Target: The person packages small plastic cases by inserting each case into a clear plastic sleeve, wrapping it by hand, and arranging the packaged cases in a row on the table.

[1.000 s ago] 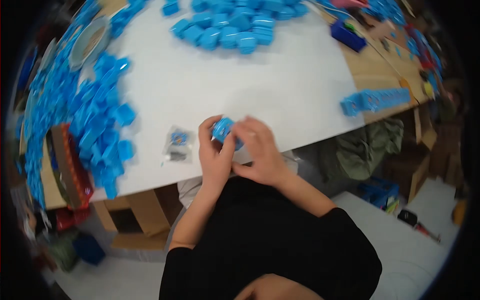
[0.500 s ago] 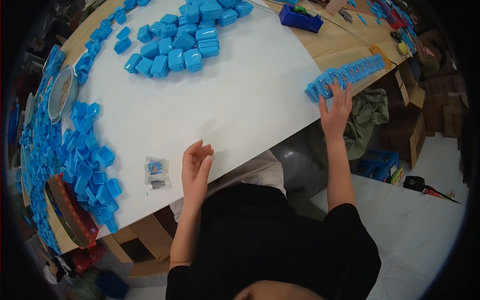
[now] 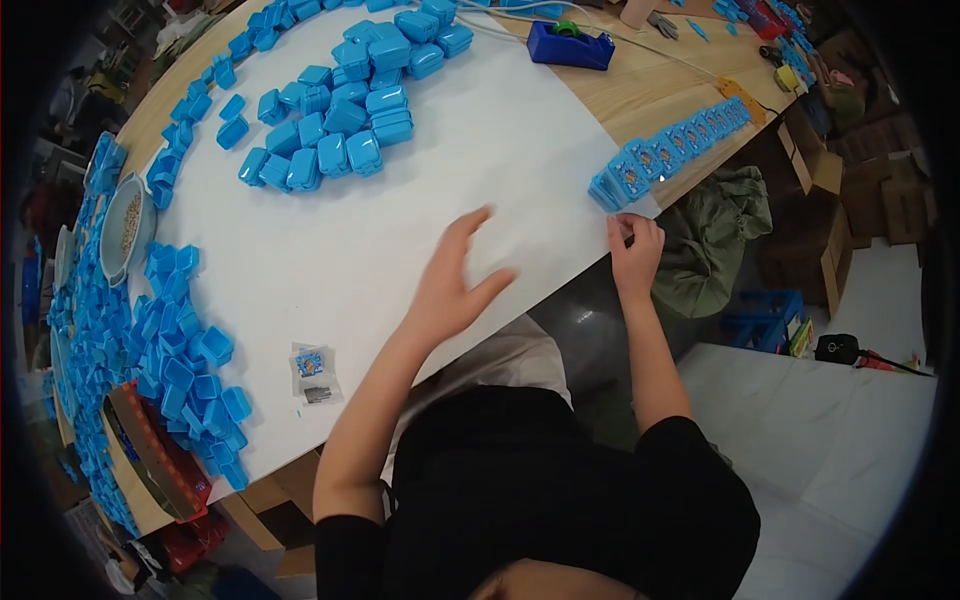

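Observation:
My left hand point(image 3: 452, 285) hovers over the white sheet point(image 3: 330, 255) with thumb and fingers spread, holding nothing. At the table's front edge, my right hand point(image 3: 637, 255) has its thumb and fingers drawn together in a pinch. What lies between those fingertips, if anything, is too small to make out. Just beyond them begins a row of blue pieces with printed pictures point(image 3: 665, 152), packed in a line toward the far right. Farther left on the sheet lies a small clear packet point(image 3: 315, 375) with a blue printed picture and dark print.
Closed blue boxes point(image 3: 345, 115) are heaped at the back. Open blue box halves point(image 3: 185, 360) crowd the left side, near a bowl of small beige pieces point(image 3: 128, 228) and a brown carton point(image 3: 150, 450). A blue tape dispenser point(image 3: 570, 46) stands at the back right.
My right hand has come off the printed row, back toward the table edge, and its fingers have closed together. My left hand has moved right and forward, spreading its fingers. The view has shifted slightly.

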A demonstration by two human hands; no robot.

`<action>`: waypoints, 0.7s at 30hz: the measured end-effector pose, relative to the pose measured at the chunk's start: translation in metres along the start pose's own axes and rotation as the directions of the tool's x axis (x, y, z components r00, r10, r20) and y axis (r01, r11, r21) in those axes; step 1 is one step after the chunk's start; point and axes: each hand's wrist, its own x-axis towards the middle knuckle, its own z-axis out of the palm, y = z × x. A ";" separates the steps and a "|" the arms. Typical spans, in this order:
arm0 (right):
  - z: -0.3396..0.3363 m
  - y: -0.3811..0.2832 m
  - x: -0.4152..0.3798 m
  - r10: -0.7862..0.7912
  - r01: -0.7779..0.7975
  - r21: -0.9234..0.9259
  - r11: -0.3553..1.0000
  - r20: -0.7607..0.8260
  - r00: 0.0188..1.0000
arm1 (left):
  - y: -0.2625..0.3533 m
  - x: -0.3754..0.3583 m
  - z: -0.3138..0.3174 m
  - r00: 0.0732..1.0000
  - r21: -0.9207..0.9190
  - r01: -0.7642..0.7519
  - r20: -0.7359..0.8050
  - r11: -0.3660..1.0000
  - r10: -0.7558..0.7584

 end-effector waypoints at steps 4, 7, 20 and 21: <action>-0.002 -0.006 0.007 0.027 -0.025 -0.040 0.999 0.040 0.999 | -0.004 0.115 0.060 0.992 -0.103 -0.047 0.111 0.994 0.058; -0.003 -0.007 0.013 0.022 -0.019 -0.030 0.999 0.079 0.997 | 0.000 0.161 0.100 0.974 -0.016 -0.217 0.066 0.976 0.218; -0.005 -0.005 0.018 -0.015 0.018 -0.027 0.999 0.113 0.994 | 0.011 0.173 0.120 0.938 -0.162 0.036 0.347 0.986 0.023; -0.007 -0.005 0.017 -0.024 0.026 -0.033 0.999 0.071 0.997 | 0.005 0.171 0.128 0.968 -0.120 -0.037 0.242 0.992 0.066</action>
